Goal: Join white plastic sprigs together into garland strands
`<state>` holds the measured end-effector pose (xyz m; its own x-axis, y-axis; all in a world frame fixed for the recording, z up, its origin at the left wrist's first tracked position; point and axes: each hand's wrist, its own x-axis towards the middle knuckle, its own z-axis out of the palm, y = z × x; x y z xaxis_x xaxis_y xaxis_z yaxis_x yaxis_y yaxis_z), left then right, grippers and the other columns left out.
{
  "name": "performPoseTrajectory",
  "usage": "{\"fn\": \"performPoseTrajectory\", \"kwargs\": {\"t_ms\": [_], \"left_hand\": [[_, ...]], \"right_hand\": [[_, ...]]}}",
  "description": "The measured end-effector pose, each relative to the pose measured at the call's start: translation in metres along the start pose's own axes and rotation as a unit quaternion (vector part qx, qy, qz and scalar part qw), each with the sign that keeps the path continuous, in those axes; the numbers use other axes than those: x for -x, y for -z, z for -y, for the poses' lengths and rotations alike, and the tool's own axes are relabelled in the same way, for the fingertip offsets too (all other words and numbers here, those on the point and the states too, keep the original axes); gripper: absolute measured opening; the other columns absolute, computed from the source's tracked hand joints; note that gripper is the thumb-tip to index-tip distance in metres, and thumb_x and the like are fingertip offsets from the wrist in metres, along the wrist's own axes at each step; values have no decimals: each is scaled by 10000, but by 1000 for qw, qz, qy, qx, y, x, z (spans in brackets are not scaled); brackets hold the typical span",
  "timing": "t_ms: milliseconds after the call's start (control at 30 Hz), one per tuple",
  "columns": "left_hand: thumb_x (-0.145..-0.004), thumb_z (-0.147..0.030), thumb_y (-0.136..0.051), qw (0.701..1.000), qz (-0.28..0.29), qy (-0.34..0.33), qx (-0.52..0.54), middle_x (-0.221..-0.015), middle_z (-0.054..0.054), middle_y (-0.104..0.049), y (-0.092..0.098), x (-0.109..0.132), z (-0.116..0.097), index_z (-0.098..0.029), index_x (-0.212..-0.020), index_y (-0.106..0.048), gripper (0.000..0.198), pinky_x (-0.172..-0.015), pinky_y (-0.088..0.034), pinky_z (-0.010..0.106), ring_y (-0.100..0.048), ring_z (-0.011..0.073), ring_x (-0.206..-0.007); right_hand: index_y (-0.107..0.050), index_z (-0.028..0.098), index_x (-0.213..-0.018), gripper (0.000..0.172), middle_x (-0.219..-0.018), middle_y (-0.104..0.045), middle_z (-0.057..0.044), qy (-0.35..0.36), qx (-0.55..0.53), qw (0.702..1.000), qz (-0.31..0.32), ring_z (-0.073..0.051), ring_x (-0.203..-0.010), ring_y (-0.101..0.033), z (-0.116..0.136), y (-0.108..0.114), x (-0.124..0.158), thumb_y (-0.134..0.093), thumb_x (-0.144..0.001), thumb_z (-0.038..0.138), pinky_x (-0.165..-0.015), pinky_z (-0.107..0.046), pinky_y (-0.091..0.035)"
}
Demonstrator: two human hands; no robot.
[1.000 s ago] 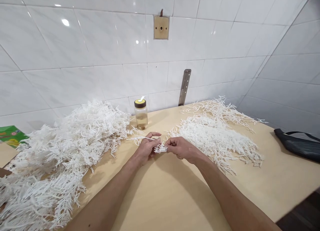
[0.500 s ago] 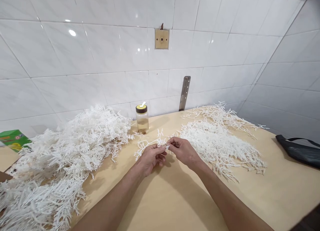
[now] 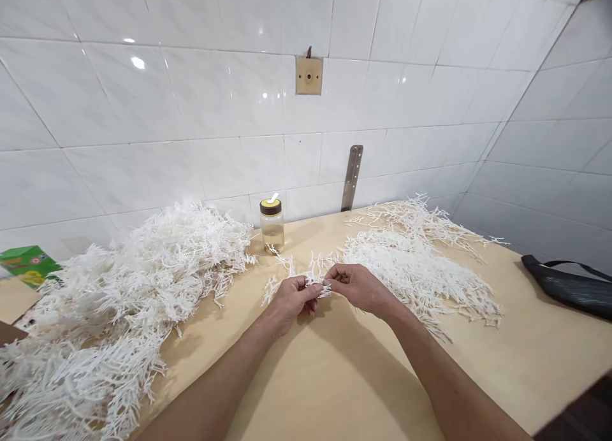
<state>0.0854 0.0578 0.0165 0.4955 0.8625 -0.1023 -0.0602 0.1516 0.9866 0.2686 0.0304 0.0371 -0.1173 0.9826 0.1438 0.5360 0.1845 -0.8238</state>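
White branching pieces [image 3: 313,276] are pinched between the thumb and fingers of my left hand [image 3: 292,304], above the middle of the table. My right hand [image 3: 356,287] has its thumb and fingertips pressed together at the right end of these pieces, close to the left fingertips. A large heap of white branched strands [image 3: 119,301] lies to the left. Another, flatter pile [image 3: 415,269] spreads just beyond and to the right of my right hand.
A clear jar [image 3: 272,231] with a black and yellow lid stands behind my hands. A metal strip [image 3: 352,178] leans on the tiled wall. At the left is a green packet [image 3: 29,262], at the right a black bag [image 3: 568,288] on the table [image 3: 344,383].
The held pieces have turned, and their branches now reach up toward the jar. My left hand has shifted slightly right, and my right hand has also moved slightly right.
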Motion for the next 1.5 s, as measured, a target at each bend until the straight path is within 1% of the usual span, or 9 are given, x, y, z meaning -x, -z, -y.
{"fn": "performPoseTrajectory", "kwargs": {"t_ms": [267,533,700,833,1033,1200,1367,1433,1500], "left_hand": [[-698,-459,-751,999,33,23,7,-504,-14,-557,-3,3,1,-158,-733,-532,374,-407,-306,193,-466,73,-412],[-653,-390,-784,997,26,46,51,-623,-34,-565,-20,9,4,-174,-771,-511,368,-330,-226,178,-420,38,-385],[-649,-407,-789,997,24,48,59,-613,-32,-525,-15,5,6,-158,-721,-524,371,-352,-277,180,-462,48,-415],[-647,-420,-787,997,29,46,49,-542,-48,-486,-11,2,3,-165,-698,-499,388,-352,-248,183,-432,48,-407],[-695,-410,-721,996,29,86,-22,-451,-71,-451,-10,3,-2,-191,-722,-469,336,-350,-135,195,-281,36,-355],[-681,-432,-723,996,15,87,-33,-433,-82,-410,-11,3,-1,-198,-700,-456,355,-362,-110,203,-246,39,-366],[-680,-473,-740,997,-9,73,-9,-461,-90,-421,-9,0,-1,-197,-717,-460,395,-372,-109,204,-224,29,-357],[-672,-461,-751,997,-10,74,-1,-466,-90,-425,-8,-1,-1,-193,-720,-467,393,-376,-115,202,-231,26,-358],[-676,-461,-747,997,-8,74,0,-462,-90,-424,-8,-1,-1,-191,-724,-480,383,-378,-118,203,-236,28,-358]], "right_hand": [[-661,179,-778,198,-714,-657,-11,27,18,999,-23,-144,-657,-538,-8,-3,7,-551,-819,339,-623,-269,-416],[-680,182,-795,179,-778,-680,-20,29,-3,999,14,-147,-710,-559,0,11,16,-582,-828,329,-679,-272,-433],[-684,187,-787,189,-764,-674,-15,35,8,999,6,-145,-704,-554,-3,11,16,-581,-837,337,-674,-272,-426],[-688,188,-801,198,-776,-680,-19,33,8,999,-12,-150,-714,-569,-12,8,14,-583,-837,351,-666,-271,-430],[-635,193,-767,132,-779,-660,-19,77,60,992,-85,-140,-672,-559,-17,-13,8,-553,-836,269,-636,-265,-424],[-518,195,-681,145,-736,-570,-38,130,184,952,-206,-143,-628,-491,-28,-19,0,-471,-797,124,-608,-272,-384],[-560,184,-754,86,-734,-578,-44,36,171,933,-314,-157,-629,-515,-46,4,-2,-485,-794,182,-658,-299,-415],[-616,165,-865,137,-776,-607,-47,-19,152,936,-317,-147,-599,-521,-45,10,0,-525,-781,223,-670,-310,-424],[-658,166,-930,215,-750,-617,-34,-49,118,954,-272,-138,-559,-511,-39,11,3,-548,-790,287,-643,-306,-422]]}}
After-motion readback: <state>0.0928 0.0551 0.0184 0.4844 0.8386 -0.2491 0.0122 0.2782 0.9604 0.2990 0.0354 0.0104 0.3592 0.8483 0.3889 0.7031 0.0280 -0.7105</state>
